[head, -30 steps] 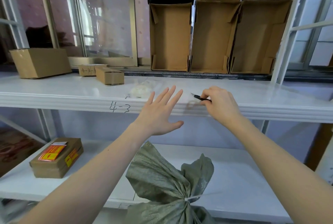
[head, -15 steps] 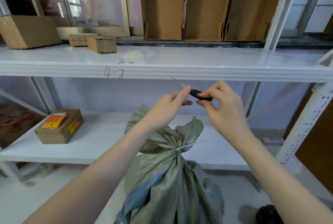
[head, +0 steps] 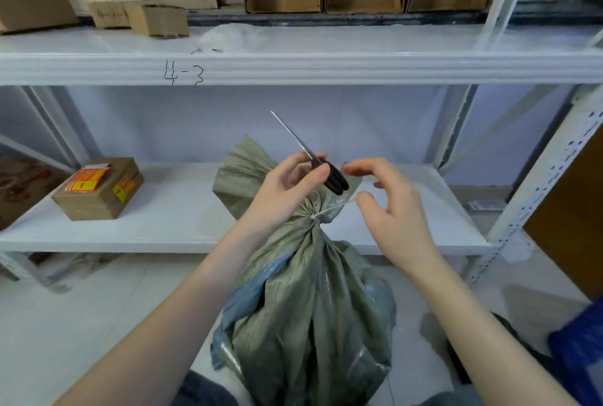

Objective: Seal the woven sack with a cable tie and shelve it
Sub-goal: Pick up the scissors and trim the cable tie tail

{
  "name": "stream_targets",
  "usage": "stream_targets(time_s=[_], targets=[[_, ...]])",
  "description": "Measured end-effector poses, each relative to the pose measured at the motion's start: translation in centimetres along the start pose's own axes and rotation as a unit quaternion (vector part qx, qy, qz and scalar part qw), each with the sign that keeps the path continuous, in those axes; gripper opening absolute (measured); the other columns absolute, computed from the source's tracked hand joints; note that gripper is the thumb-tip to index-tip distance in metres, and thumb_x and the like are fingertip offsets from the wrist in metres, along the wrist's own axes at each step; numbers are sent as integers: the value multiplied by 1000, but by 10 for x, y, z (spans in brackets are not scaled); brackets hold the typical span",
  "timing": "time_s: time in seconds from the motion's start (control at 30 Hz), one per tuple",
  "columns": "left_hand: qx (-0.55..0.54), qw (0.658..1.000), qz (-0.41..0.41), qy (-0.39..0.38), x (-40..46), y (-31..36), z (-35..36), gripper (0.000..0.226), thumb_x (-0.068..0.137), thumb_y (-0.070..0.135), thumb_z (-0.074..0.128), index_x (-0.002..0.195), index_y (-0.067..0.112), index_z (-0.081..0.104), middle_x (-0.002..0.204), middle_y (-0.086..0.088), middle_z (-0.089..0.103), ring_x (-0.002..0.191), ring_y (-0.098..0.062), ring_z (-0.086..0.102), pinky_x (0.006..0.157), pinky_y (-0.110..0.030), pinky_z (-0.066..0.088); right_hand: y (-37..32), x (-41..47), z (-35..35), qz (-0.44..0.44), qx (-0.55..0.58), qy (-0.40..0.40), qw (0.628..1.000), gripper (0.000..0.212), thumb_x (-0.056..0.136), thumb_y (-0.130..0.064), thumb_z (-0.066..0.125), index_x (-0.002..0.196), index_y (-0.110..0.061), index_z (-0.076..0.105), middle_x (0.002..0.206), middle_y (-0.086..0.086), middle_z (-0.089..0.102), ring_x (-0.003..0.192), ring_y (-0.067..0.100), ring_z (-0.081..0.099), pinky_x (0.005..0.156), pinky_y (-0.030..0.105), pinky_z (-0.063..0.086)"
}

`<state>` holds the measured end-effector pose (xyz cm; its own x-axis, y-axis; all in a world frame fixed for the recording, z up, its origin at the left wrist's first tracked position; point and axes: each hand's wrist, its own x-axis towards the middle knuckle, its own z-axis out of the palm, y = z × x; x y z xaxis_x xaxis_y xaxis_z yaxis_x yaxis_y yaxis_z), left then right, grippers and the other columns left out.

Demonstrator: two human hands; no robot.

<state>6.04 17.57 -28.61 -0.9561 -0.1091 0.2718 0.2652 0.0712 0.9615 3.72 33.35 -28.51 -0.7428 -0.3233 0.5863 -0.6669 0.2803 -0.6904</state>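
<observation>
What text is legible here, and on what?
"4-3": handwritten on the front edge of the upper shelf.
Small cardboard box on the upper shelf: faint handwriting, too blurred to read.
Brown box on the lower shelf: red and yellow stickers, print too small to read.
Woven sack: no text visible.

upper shelf edge [head: 293, 69]: bore the handwritten mark "4-3" [head: 184, 72] in dark pen, left of the edge's middle. small cardboard piece [head: 109, 13], standing on the shelf above and left of that mark: carried faint handwriting, possibly the same kind of number, too blurred to read. brown carton [head: 98, 190], on the lower shelf below and left of the mark: wore red-and-yellow stickers [head: 85, 178] on its top and a yellow one on its side; their print was too small to read. no other legible text was found.
</observation>
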Motion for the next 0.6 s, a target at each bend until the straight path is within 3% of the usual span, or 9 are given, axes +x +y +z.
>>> stream_targets(time_s=[0.07,0.2,0.3,0.37,0.47,0.6], targets=[[13,999,14,-34,-1,-8,0,29,79,32,63,106,23,60,103,-5,67,93,-6,62,89,-22,48,8,0,4,44,-11,-7,999,16,84,-13,56,91,-22,66,82,-22,61,79,3,50,72,3,34],[20,998,24,-59,-1,-25,5,25,82,17,60,107,20,58,102,-3,66,90,-3,64,79,-15,50,23,0,14,116,8,-66,991,8,84,-24,62,85,-21,69,70,-7,67,60,8,52,59,13,39],[15,998,15,-53,-1,-37,6,31,86,9,58,117,15,55,105,-8,65,91,-16,62,81,-16,51,30,3,18,169,73,-104,977,7,83,-23,63,83,-25,70,74,2,71,63,9,57,66,24,46],[33,997,22,-64,-1,-44,4,31,90,13,57,118,24,54,106,2,65,90,-8,62,82,-13,47,38,6,20,190,79,-109,973,5,79,-25,66,75,-29,67,72,2,70,60,13,55,69,37,49],[86,995,30,-51,3,-52,1,24,95,36,44,114,43,56,107,6,64,93,-8,60,87,-17,38,50,9,28,208,65,-81,973,9,67,-36,64,69,-27,63,60,-8,61,56,15,52,67,39,49],[238,971,30,15,15,-74,-9,36,94,17,52,128,30,54,117,12,66,84,-2,57,81,-16,44,67,3,38,220,53,-74,971,25,75,-39,69,78,-15,66,65,0,60,57,14,49,63,37,46]])
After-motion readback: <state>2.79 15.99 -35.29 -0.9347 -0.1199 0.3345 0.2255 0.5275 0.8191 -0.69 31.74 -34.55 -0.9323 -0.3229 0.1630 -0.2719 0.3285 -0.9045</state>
